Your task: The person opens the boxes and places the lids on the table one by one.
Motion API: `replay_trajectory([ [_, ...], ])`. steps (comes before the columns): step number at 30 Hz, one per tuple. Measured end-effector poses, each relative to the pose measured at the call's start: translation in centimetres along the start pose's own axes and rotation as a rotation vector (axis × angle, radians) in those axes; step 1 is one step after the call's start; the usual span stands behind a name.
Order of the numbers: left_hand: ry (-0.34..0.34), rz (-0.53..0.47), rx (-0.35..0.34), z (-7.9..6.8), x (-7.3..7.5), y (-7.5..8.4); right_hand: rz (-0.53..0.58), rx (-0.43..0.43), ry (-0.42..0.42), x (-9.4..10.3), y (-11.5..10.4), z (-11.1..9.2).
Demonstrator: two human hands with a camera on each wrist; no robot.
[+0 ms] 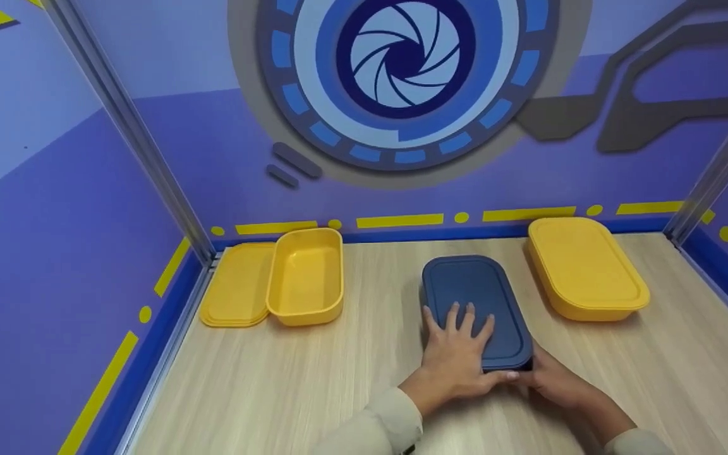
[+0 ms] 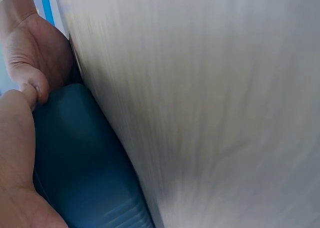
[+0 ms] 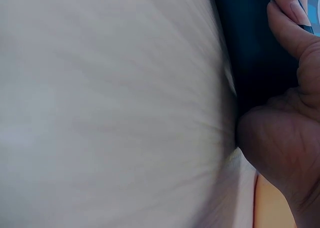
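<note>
A dark blue lidded food container (image 1: 471, 281) rests on the wooden table (image 1: 364, 392) before me. Its near short side also shows in the left wrist view. My left hand (image 1: 455, 354) lies over the lid's near left part with fingers spread and straight, its thumb reaching along the near edge. At the near right corner, my right hand (image 1: 557, 379) holds the container, thumb on the near side; its fingers are largely hidden along the right side. The two thumbs meet by that corner. In the right wrist view, the right palm (image 3: 280, 138) is close against the dark container wall.
A yellow container (image 1: 307, 278) without its cover stands at the back left, against a flat yellow lid (image 1: 234, 284). Right of the blue container is a closed yellow container (image 1: 591, 265). Printed panels (image 1: 402, 202) wall the table at back and sides.
</note>
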State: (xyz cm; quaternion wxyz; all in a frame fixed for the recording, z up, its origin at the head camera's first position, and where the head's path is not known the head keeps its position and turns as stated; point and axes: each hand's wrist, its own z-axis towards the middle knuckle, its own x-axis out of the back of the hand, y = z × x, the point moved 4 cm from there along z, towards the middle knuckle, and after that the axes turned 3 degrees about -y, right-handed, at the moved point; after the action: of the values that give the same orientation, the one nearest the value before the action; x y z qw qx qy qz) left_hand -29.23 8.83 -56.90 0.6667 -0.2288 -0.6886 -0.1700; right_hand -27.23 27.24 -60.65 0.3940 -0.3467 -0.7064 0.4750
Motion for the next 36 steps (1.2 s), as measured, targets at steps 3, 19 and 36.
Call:
replay_trajectory([
  [3,0.004,-0.014,-0.002,-0.02,0.03,-0.1,-0.007,0.003,0.003,-0.05,-0.13,0.05],
  [19,0.017,-0.036,-0.003,-0.03,-0.01,-0.09,0.008,-0.016,-0.001,-0.13,-0.27,0.11],
  [36,0.009,0.001,-0.008,0.02,0.01,-0.1,0.016,0.024,0.002,-0.22,-0.18,0.07],
])
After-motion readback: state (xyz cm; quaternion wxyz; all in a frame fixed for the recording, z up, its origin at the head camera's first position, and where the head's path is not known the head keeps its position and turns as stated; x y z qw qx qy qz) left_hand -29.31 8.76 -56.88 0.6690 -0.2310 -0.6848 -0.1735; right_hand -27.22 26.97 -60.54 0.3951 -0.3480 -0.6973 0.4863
